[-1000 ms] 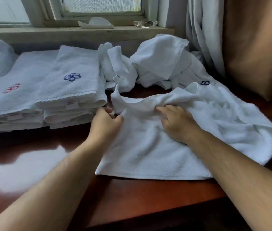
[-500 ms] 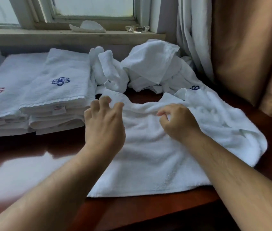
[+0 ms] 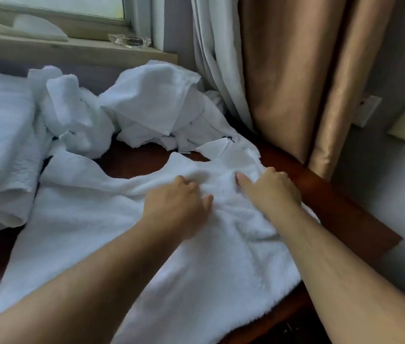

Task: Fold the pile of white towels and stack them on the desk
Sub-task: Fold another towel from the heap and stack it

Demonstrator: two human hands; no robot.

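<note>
Both hands have slid right along the far edge of the crumpled white terry towel (image 3: 196, 269), which lies spread on the dark red-brown wooden desk (image 3: 332, 209). Your left hand (image 3: 179, 207), lifted and splayed a moment ago, is down on the cloth with fingers bent; pinching or not, I cannot tell. Your right hand (image 3: 270, 189) curls round the far right corner, forefinger straight. You look set to square it for folding.

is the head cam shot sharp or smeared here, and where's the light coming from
Head view: soft with motion smear, worst on the brown curtain and the folded stack; the left hand and right hand on the spread towel are only mildly blurred. Head view: cool daylight from the window at upper left, no hard glare.
</note>
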